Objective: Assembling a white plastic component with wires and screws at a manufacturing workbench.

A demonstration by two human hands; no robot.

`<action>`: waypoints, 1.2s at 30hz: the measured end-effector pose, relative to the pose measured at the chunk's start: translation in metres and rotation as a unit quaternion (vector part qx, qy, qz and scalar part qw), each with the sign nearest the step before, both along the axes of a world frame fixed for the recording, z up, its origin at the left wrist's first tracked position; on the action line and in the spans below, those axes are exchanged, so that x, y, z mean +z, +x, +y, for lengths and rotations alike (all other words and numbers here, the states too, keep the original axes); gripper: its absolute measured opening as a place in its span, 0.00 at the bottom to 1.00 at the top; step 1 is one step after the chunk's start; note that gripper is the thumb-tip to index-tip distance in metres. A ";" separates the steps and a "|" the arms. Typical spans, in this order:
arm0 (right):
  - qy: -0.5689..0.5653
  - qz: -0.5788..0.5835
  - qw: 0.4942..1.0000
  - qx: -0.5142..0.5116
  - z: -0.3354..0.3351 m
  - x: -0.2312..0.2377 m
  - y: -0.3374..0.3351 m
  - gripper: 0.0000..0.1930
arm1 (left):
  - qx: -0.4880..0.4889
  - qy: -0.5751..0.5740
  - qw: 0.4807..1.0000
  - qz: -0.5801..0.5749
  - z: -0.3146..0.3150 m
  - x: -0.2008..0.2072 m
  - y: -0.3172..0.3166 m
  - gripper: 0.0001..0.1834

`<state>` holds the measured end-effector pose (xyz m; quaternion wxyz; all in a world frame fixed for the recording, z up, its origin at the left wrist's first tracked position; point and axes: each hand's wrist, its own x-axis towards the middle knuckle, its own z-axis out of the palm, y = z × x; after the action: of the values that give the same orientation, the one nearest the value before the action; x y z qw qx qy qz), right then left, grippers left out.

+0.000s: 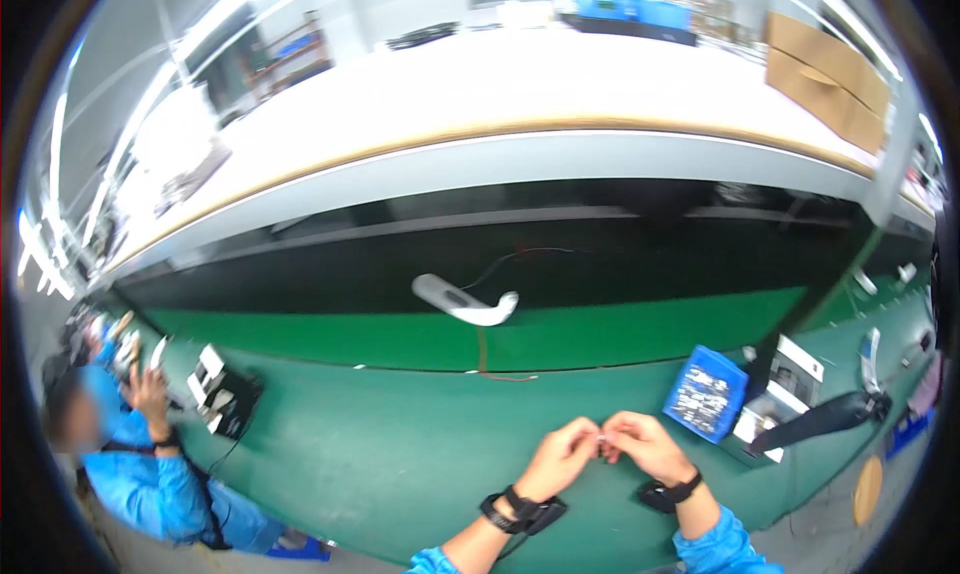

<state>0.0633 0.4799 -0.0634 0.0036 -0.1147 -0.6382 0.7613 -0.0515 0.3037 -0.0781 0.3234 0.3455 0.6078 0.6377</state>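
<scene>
Over the green work table, my left hand and my right hand meet, fingertips close together. Both are closed in a pinch around a tiny pale piece between them, too small to name. Each wrist wears a black strap with a dark box-like device. To the right of my right hand stands a blue bin of many small metallic-looking parts. Farther off lies a white and grey curved, handle-shaped housing, with thin wires trailing from it.
A dark machine with white panels and a black arm-like part stand right of the bin. At left, a co-worker in blue sits near a black box. A white raised shelf spans behind, holding a cardboard box.
</scene>
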 end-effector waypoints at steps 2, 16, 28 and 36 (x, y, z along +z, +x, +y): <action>0.001 0.003 1.000 0.003 0.001 0.000 0.002 0.07 | 0.000 -0.006 1.000 -0.015 0.001 -0.003 0.000 0.07; 0.325 0.420 0.818 -0.220 -0.041 0.173 0.058 0.27 | -0.014 -0.037 0.999 -0.019 -0.001 -0.001 -0.003 0.09; 0.129 0.673 0.654 -0.322 -0.086 0.241 0.079 0.27 | -0.004 -0.026 1.000 -0.010 -0.006 -0.010 -0.001 0.09; 0.088 0.575 0.773 -0.254 -0.085 0.280 0.086 0.23 | 0.001 -0.044 0.999 -0.011 -0.003 -0.004 -0.002 0.09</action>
<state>0.1496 0.3948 0.2166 0.5734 0.1875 -0.5285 0.5973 -0.0539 0.3009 -0.0823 0.3443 0.3232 0.6316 0.6149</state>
